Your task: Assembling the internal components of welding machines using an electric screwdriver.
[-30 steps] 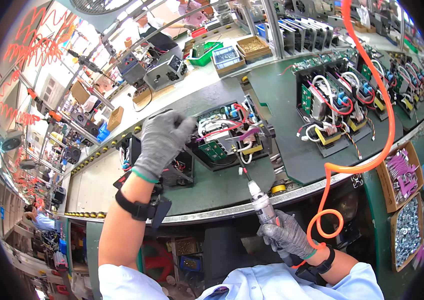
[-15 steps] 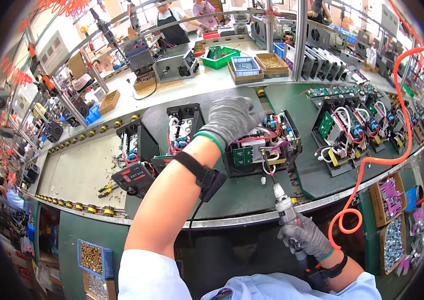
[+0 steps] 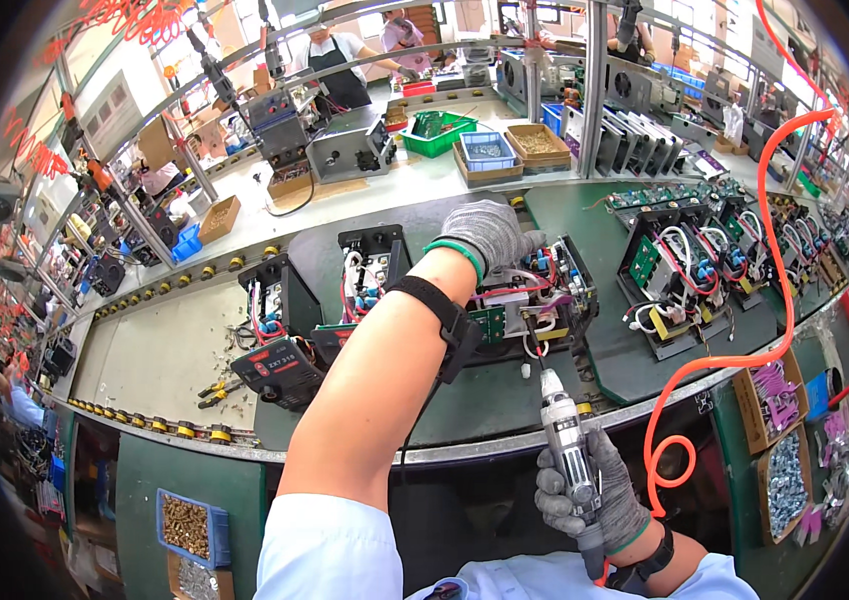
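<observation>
My left hand (image 3: 490, 232), in a grey knit glove with a green cuff, reaches to the far left side of an open electronics unit (image 3: 545, 300). Its fingers curl closed at the unit's edge, their tips partly hidden. The unit has a black frame, a green circuit board, blue parts and red and white wires. My right hand (image 3: 600, 490), also gloved, is wrapped round a silver pneumatic screwdriver (image 3: 570, 440). The tool points up and away, its thin bit at the unit's near side by a white connector (image 3: 526, 370). Whether the bit touches a screw is too small to tell.
Similar units stand left (image 3: 280, 310) and right (image 3: 685, 270) on the conveyor. An orange air hose (image 3: 705, 363) loops at the right. Pliers (image 3: 220, 392) lie at left. Parts bins (image 3: 190, 525) flank me, and co-workers stand across the far bench.
The screwdriver has moved slightly left, and my right hand has turned so its curled fingers show. My left hand has shifted a little right along the unit. The hose has swung left.
</observation>
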A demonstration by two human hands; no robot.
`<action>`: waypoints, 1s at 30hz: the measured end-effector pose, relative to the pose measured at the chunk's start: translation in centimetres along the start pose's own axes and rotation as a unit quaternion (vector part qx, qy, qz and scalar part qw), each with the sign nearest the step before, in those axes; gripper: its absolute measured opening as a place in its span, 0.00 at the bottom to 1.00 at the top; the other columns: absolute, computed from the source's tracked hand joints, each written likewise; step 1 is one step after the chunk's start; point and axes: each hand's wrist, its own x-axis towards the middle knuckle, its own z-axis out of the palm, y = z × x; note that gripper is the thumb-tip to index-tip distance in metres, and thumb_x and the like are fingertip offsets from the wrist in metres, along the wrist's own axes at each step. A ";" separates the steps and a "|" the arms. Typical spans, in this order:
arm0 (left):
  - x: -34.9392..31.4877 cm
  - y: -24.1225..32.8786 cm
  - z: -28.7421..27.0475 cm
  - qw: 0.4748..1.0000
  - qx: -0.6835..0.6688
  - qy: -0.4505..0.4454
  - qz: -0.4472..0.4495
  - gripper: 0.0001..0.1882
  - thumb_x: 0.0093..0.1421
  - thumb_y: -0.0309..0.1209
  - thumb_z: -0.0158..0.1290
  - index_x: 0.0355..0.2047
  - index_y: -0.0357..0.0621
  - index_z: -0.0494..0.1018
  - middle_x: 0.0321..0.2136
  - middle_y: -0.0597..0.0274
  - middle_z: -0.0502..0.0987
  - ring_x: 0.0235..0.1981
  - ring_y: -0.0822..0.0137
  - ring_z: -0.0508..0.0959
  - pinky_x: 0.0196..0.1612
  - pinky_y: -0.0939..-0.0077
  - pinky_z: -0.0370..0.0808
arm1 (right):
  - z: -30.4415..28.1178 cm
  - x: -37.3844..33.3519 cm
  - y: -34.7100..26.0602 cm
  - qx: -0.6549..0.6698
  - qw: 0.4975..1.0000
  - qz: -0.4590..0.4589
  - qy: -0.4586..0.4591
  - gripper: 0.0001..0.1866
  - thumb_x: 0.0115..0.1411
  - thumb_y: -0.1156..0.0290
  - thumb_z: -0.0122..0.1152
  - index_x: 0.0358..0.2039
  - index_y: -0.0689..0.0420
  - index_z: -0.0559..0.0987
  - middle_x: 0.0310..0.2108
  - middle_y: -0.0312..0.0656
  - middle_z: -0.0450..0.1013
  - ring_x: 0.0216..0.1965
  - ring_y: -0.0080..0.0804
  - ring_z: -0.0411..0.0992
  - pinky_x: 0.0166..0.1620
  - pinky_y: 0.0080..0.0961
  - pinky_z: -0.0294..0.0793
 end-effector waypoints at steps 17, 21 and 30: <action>-5.7 1.0 -1.7 0.988 0.029 0.150 0.026 0.25 0.69 0.56 0.49 0.38 0.49 0.84 0.32 0.50 0.85 0.37 0.48 0.86 0.39 0.52 0.81 | -2.0 -0.3 -1.7 -0.050 0.998 0.010 0.045 0.42 0.63 0.30 0.60 0.54 0.61 0.76 0.37 0.46 0.79 0.30 0.38 0.75 0.22 0.29 0.74; -16.2 0.8 4.3 0.952 -0.146 0.257 0.080 0.16 0.62 0.45 0.63 0.29 0.46 0.83 0.24 0.52 0.82 0.26 0.50 0.84 0.33 0.58 0.81 | -4.5 -4.6 -1.2 -0.064 0.993 0.038 0.095 0.41 0.63 0.31 0.61 0.54 0.61 0.76 0.37 0.48 0.78 0.31 0.40 0.77 0.23 0.29 0.75; -16.7 1.0 16.7 0.987 -0.140 0.075 0.011 0.15 0.66 0.42 0.58 0.48 0.50 0.83 0.34 0.49 0.84 0.38 0.47 0.84 0.42 0.52 0.80 | -5.0 -7.6 -0.8 -0.288 0.946 0.033 0.147 0.38 0.66 0.35 0.61 0.54 0.61 0.76 0.37 0.42 0.79 0.31 0.25 0.76 0.26 0.19 0.77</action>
